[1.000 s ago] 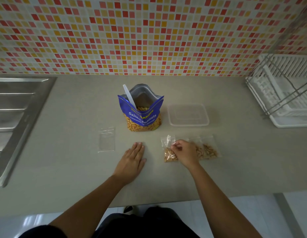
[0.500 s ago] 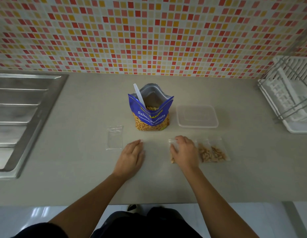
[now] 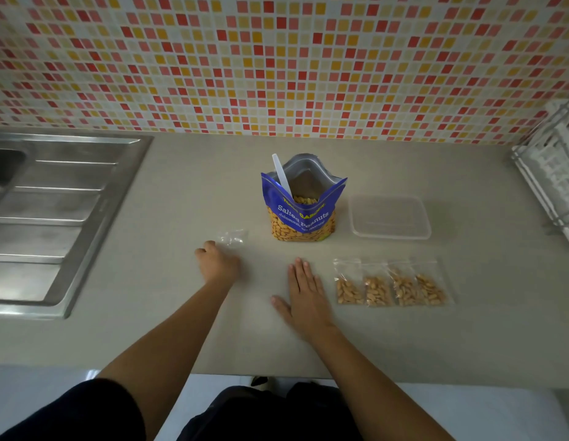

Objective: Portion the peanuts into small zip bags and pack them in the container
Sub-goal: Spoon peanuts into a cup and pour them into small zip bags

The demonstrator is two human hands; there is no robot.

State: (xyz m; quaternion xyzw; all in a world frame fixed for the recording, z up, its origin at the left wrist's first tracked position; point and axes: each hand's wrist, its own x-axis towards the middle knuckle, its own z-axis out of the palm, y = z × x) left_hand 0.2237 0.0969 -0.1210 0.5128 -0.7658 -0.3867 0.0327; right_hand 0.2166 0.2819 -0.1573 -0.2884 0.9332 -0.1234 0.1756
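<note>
Head view: a person at a kitchen worktop (image 3: pixel 404 338), both bare hands out, part-way through bagging peanuts.
Left hand (image 3: pixel 218 261): knuckles up, fingers curled at the near edge of the empty zip bag (image 3: pixel 234 238); whether they already pinch it cannot be told.
Bag to be filled: clear and crumpled, just beyond the left fingertips and a shade to their right, its long side seemingly running left to right; this hand is much the nearer.
Right hand (image 3: pixel 304 289): flat on the worktop, fingers straight and together, holding nothing.
Filled zip bags (image 3: pixel 391 286): a row of portions lying flat, just beside the right little finger, not touching it.
Salted peanuts pouch (image 3: pixel 304 214): upright and open, white spoon (image 3: pixel 280 173) standing in it, beyond the right fingertips.
Container (image 3: pixel 389 216): clear plastic, nothing seen inside, beyond the filled row, well apart from either hand.
Likely next: lift the empty bag by its near edge and open its mouth for the spoon.
Room: pale matt counter; steel sink drainboard (image 3: pixel 54 218) out past the left fingers; white dish rack (image 3: pixel 557 173) far right; mosaic tile wall (image 3: pixel 277 58) behind.
</note>
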